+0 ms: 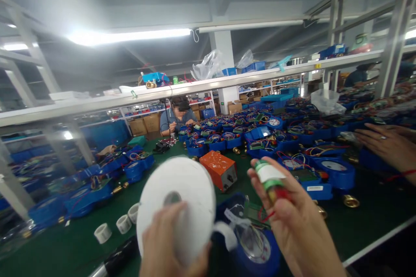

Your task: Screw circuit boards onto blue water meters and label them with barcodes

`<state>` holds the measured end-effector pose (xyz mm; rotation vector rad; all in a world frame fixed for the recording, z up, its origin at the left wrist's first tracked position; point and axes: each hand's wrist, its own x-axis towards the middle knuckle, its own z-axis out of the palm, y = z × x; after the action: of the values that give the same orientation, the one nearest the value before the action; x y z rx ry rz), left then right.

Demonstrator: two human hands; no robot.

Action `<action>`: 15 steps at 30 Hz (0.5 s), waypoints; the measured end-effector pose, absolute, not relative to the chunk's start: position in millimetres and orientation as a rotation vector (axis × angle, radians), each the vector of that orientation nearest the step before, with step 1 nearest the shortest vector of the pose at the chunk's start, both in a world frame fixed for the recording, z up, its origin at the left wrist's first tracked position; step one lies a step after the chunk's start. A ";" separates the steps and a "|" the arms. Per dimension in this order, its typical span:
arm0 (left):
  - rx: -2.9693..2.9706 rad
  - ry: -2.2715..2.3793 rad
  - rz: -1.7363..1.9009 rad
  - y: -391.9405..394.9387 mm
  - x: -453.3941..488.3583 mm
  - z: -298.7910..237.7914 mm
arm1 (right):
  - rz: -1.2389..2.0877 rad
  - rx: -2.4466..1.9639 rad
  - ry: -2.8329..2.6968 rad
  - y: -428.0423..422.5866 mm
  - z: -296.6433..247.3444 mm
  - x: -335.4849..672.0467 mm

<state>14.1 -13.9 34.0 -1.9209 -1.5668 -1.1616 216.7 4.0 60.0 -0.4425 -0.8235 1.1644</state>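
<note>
My left hand [170, 240], blurred, grips a large white roll [191, 181] of tape or labels by its centre hole, its flat face turned toward me. A short white strip [225, 234] trails off its right side. In my right hand [300, 225] lies a green cylindrical battery [273, 181] with a white label on it and red at its lower end; my fingers and thumb close around it. Below and between both hands sits an open blue meter housing [238, 264] with a round dial, wires and a green circuit board [255, 212].
An orange box with a knob [219, 169] stands behind the roll. Several blue meters [334, 171] crowd the bench right and back. Small white rolls [103, 233] and a black-handled tool [120, 255] lie left. Another person's hands [386, 145] work at right; a person [178, 117] sits opposite.
</note>
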 end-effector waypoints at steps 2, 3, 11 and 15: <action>-1.892 -1.615 -1.176 21.4 -5.5 59.7 | 1.307 -0.456 -1.010 4.6 57.6 216.7; -1.939 -1.599 -1.135 43.2 -11.4 72.9 | 1.347 -0.474 -1.052 4.6 53.9 214.2; -2.526 -1.488 -0.567 191.0 34.9 75.6 | 1.269 -0.596 -1.059 17.2 25.5 212.6; -2.686 -1.400 -0.452 191.8 47.9 64.2 | 1.271 -0.606 -1.093 25.4 24.9 227.1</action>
<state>47.9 191.8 64.2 -2.6857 -1.3998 -0.4519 227.1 25.4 24.9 -0.6058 -1.0931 1.2714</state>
